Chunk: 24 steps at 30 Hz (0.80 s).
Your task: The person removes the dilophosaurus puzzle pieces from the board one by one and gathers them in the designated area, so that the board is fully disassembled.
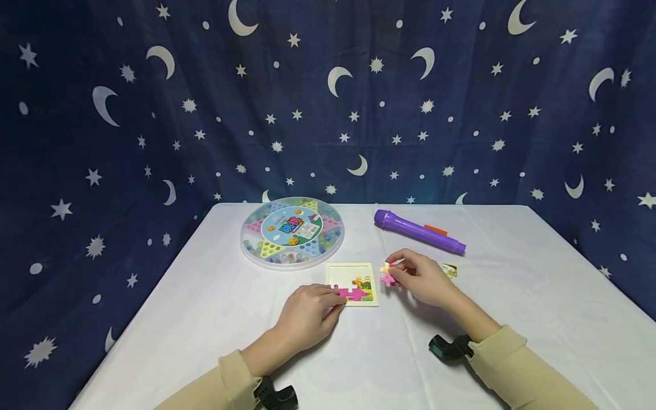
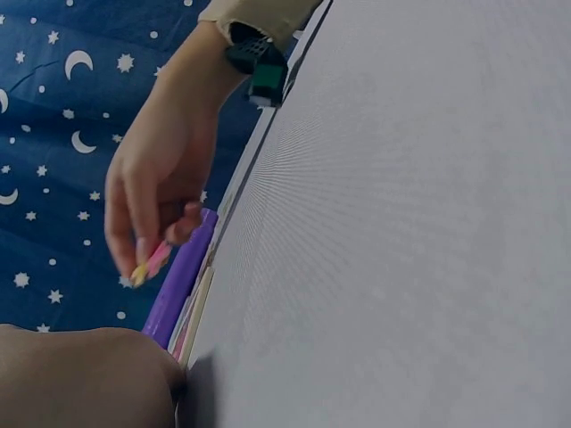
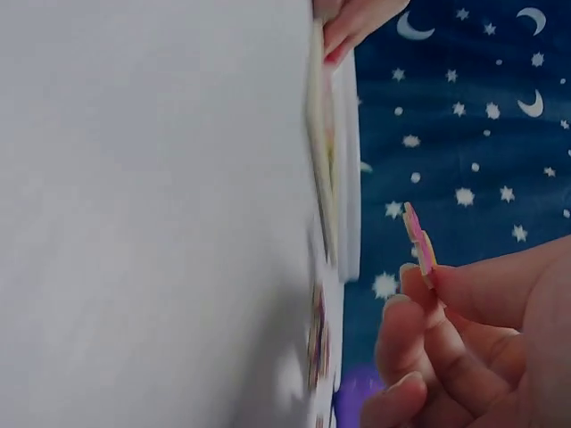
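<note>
My left hand rests at the lower left of a small cream-framed jigsaw board, its fingertips touching the board. Fitted pieces along the board's lower and right parts show a pink dinosaur and green bits; bare backing shows at the upper left. Just right of the board, my right hand pinches a pink and yellow puzzle piece between thumb and fingers. The right wrist view shows this puzzle piece edge-on, raised off the table. My left palm and fingers partly hide the board's left edge.
A green and yellow puzzle piece lies behind the right hand. Farther back are a purple toy microphone and an orange item beside it. A round clear-lidded game box with coloured beads stands at back left. A starry curtain hangs behind the table.
</note>
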### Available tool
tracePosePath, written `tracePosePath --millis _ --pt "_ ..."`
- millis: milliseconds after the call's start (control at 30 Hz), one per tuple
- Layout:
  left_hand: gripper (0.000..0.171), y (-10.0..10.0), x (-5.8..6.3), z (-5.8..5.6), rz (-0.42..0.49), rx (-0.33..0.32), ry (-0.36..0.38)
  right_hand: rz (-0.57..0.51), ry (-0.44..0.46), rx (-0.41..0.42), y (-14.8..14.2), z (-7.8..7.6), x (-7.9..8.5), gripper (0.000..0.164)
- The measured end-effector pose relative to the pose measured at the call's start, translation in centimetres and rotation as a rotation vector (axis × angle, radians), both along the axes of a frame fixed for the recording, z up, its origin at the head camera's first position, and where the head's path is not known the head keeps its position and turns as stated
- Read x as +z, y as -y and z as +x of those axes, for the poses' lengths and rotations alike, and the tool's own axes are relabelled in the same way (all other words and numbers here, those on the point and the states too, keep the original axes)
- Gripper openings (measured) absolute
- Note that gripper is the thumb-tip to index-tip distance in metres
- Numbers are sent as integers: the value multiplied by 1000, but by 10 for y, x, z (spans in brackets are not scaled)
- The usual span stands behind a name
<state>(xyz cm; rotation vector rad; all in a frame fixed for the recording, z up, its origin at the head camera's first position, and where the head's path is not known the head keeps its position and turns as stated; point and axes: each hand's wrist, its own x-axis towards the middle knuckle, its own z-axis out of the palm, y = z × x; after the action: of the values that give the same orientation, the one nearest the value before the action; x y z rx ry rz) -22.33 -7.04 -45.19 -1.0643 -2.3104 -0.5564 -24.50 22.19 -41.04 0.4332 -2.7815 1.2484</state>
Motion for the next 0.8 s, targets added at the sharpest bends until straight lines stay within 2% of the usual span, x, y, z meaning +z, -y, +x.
tracePosePath --millis 233,367,533,800 --pt "10 0 -1 0 7 -4 -1 26 -3 -76 -42 11 -4 24" --pt "10 0 -1 -1 9 -7 -2 59 45 -87 -58 13 -5 26" --pt "10 1 -2 -1 5 -4 -2 110 76 -79 -65 11 -8 29" --pt "10 2 -2 -1 3 -2 -3 164 26 -103 -63 12 -9 22"
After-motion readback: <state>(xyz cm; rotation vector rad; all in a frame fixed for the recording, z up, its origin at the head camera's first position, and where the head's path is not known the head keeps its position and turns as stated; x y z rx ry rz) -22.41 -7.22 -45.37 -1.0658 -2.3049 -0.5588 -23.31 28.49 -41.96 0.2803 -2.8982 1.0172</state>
